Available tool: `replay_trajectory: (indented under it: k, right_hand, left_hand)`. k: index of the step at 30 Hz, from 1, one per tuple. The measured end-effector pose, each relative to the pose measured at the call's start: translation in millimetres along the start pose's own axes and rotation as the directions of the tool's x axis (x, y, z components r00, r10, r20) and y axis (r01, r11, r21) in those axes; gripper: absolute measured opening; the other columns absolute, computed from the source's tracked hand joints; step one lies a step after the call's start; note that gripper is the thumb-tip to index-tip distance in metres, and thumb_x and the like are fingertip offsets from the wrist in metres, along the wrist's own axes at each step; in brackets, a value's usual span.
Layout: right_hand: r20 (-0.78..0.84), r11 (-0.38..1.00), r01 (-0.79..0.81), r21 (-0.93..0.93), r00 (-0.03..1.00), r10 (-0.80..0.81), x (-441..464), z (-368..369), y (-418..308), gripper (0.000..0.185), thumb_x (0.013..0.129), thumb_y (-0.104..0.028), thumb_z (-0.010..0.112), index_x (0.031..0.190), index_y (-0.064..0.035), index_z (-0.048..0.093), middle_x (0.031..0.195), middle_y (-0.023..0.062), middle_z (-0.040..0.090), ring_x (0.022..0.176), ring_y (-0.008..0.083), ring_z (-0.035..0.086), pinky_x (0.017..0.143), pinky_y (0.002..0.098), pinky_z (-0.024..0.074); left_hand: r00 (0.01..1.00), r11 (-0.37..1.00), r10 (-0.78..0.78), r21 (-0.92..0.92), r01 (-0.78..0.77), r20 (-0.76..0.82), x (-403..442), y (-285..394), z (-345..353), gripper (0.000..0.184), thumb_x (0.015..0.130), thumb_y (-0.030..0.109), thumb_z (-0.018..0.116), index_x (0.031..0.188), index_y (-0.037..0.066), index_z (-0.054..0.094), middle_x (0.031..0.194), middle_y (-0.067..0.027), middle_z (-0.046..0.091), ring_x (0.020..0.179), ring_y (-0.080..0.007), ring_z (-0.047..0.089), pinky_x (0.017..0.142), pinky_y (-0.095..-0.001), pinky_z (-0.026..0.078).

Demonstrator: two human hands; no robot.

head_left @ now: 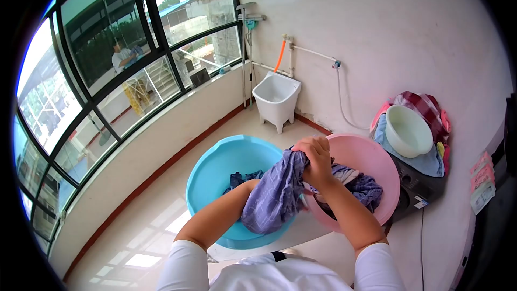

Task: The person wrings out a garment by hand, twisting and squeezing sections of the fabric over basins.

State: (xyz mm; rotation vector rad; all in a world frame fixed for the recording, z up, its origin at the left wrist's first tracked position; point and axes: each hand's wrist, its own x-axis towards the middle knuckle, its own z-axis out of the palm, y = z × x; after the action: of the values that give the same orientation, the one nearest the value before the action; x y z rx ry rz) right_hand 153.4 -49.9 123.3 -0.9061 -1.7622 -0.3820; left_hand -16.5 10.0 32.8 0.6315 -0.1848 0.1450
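A purple-blue checked garment (pixel 274 194) hangs bunched in front of me, between a blue basin (pixel 207 153) and a pink basin (pixel 390 183). My right hand (pixel 316 160) is closed around its upper end, above the pink basin's left rim. My left forearm (pixel 221 213) reaches over the blue basin, and the hand itself is hidden behind or inside the cloth. Dark blue cloth (pixel 242 179) lies in the blue basin. Inside the pink basin is a heap of purple and light-coloured clothes (pixel 361 186).
A white utility sink (pixel 277 89) stands by the far wall. To the right, a pale green bowl (pixel 409 129) sits on towels atop a dark appliance (pixel 417 183), with a cord running down the wall. Windows (pixel 107 27) line the left side above a low wall.
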Motion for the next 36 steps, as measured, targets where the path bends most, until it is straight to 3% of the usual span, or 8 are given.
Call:
replay_trajectory:
  k: [10,13,15,19,22,29,33,36]
  right_hand:
    - [0.187,0.965,0.133,-0.226,0.978,-0.091,-2,-4,11,0.018,0.070,-0.009,0.063,0.087,-0.0100,0.057,0.095,0.0030,0.060,0.090,0.0225,0.056,0.086,0.0386,0.0350]
    - [0.185,0.920,0.253,-0.300,0.961,-0.204,3,3,15,0.014,0.074,-0.008,0.058,0.087,-0.0086,0.058,0.102,0.0038,0.061,0.092,0.0234,0.057,0.089,0.0404,0.0377]
    - [0.271,0.958,0.221,-0.184,0.948,-0.167,2,10,20,0.013,0.077,-0.008,0.054,0.090,-0.0071,0.058,0.105,0.0070,0.062,0.091,0.0255,0.059,0.084,0.0406,0.0436]
    - [0.375,0.964,0.182,-0.193,0.922,-0.099,4,16,11,0.022,0.071,-0.007,0.058,0.093,-0.0058,0.058,0.102,0.0111,0.063,0.084,0.0297,0.061,0.072,0.0397,0.0475]
    - [0.786,0.936,-0.148,-0.319,0.511,0.348,13,18,-7,0.034,0.068,-0.008,0.056,0.102,-0.0020,0.059,0.090,0.0201,0.064,0.078,0.0366,0.061,0.071,0.0433,0.0486]
    - [0.961,0.813,-0.531,-0.239,-0.006,0.278,-22,53,-11,0.043,0.064,-0.019,0.067,0.101,0.0023,0.060,0.081,0.0183,0.063,0.076,0.0334,0.061,0.072,0.0403,0.0477]
    - [0.958,0.220,-0.944,-0.248,-0.205,0.199,-52,69,-7,0.033,0.067,-0.015,0.067,0.090,0.0064,0.058,0.071,0.0105,0.057,0.067,0.0205,0.056,0.061,0.0302,0.0451]
    - [0.912,-0.308,-0.921,-0.239,-0.104,-0.396,-78,79,12,0.009,0.074,-0.001,0.058,0.082,-0.0003,0.053,0.067,0.0066,0.053,0.058,0.0144,0.051,0.055,0.0266,0.0396]
  left_hand:
    - [0.986,0.963,-0.081,0.243,0.115,-0.146,-60,26,12,0.099,0.067,0.050,0.075,0.138,0.000,0.027,0.126,-0.0135,0.050,0.115,-0.0247,0.048,0.101,-0.0367,0.034]
    - [0.961,0.795,-0.152,0.549,0.257,-0.229,-60,38,30,0.111,0.051,0.045,0.085,0.137,0.002,0.031,0.123,-0.0126,0.051,0.113,-0.0223,0.048,0.100,-0.0337,0.033]
    - [0.893,0.390,-0.124,0.806,0.445,-0.432,-53,48,46,0.094,0.053,0.039,0.084,0.128,0.002,0.044,0.117,-0.0111,0.056,0.109,-0.0205,0.051,0.096,-0.0307,0.036]
    - [0.704,0.017,0.377,0.765,0.644,-0.601,-53,43,56,0.066,0.053,0.035,0.081,0.108,0.005,0.060,0.094,-0.0136,0.065,0.092,-0.0286,0.060,0.089,-0.0329,0.042]
    - [0.605,-0.225,0.580,0.607,0.763,-0.545,-59,35,53,0.052,0.055,0.031,0.077,0.101,0.009,0.062,0.085,-0.0136,0.065,0.083,-0.0298,0.061,0.085,-0.0371,0.041]
    - [0.685,-0.595,0.723,0.425,0.682,-0.087,-70,17,20,0.024,0.058,0.018,0.067,0.078,0.013,0.055,0.070,-0.0047,0.060,0.075,-0.0225,0.058,0.079,-0.0363,0.036]
    - [0.674,-0.620,0.739,0.410,0.670,0.017,-69,9,4,0.025,0.056,0.019,0.066,0.078,0.014,0.055,0.071,-0.0021,0.058,0.077,-0.0204,0.057,0.080,-0.0354,0.036]
    - [0.691,-0.667,0.719,0.356,0.655,0.075,-68,8,-4,0.024,0.057,0.018,0.065,0.078,0.014,0.054,0.071,-0.0014,0.058,0.077,-0.0204,0.056,0.082,-0.0349,0.035]
